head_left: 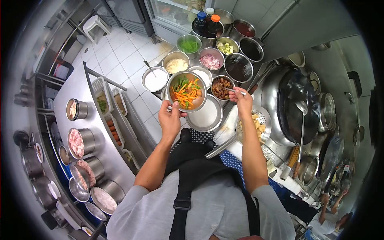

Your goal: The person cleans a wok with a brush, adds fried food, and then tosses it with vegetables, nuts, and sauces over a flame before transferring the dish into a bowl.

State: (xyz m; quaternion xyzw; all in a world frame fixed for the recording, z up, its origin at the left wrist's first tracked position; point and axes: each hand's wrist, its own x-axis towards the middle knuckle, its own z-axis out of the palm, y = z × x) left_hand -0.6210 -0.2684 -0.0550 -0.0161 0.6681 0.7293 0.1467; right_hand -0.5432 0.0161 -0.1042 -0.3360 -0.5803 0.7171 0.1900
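Observation:
My left hand (171, 116) grips the near rim of a steel bowl (172, 86), which is tilted toward me. Sliced carrots (188, 94) with green vegetable pieces and some brown chunks lie in that bowl. In my right hand (242, 100) is the handle of a spoon (231, 90), its head over a bowl of brown roasted-looking pieces (220, 87). Whether the spoon's head touches those pieces is hard to tell. Below my right hand rests a perforated strainer (265, 120) holding yellowish fried pieces (257, 127). A wide pan of white powder (206, 116) sits under the left bowl.
Bowls of sliced onion (211, 61), chopped greens (189, 45) and dark sauce (239, 69) crowd the far side. A large black wok (298, 100) with a ladle (303, 116) stands right. Steel containers of raw meat (76, 142) line the left counter (96, 140). Another person (332, 216) works at lower right.

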